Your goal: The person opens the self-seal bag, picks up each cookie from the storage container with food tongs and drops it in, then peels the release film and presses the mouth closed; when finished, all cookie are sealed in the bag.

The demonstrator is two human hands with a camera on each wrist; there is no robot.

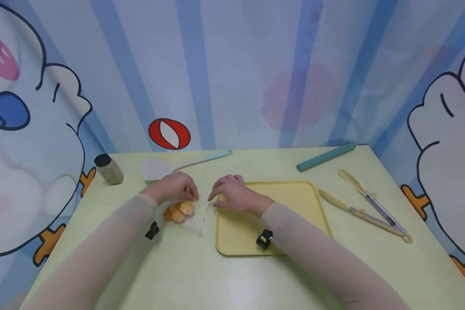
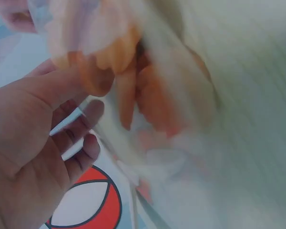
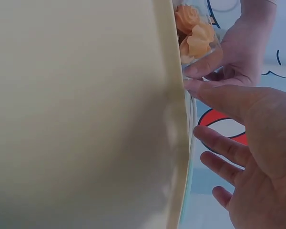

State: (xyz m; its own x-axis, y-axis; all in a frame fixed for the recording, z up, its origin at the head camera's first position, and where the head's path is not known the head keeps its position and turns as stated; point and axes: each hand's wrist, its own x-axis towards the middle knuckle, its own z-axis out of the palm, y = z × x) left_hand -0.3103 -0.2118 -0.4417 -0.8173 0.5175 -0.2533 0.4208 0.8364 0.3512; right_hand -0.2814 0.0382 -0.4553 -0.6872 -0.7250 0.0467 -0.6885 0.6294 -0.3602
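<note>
Several orange frilled pieces (image 1: 179, 212) lie in a clear plastic bag (image 1: 200, 233) on the table, left of the yellow tray. My left hand (image 1: 174, 188) is at the far side of the bag and pinches its film between thumb and finger. In the left wrist view the film partly veils the orange pieces (image 2: 157, 98) and looks blurred. My right hand (image 1: 234, 196) hovers over the tray's left rim, its thumb and fingers apart and loosely extended toward the bag's edge. Its thumb tip (image 3: 195, 87) points at the left hand in the right wrist view.
The yellow tray (image 1: 271, 241) lies under the right forearm. A light spatula (image 1: 155, 169) and a dark-lidded jar (image 1: 110, 170) stand behind and left. A teal stick (image 1: 325, 157) and cream-tipped tongs (image 1: 372, 220) lie at the right. A patterned curtain (image 1: 240, 77) borders the table.
</note>
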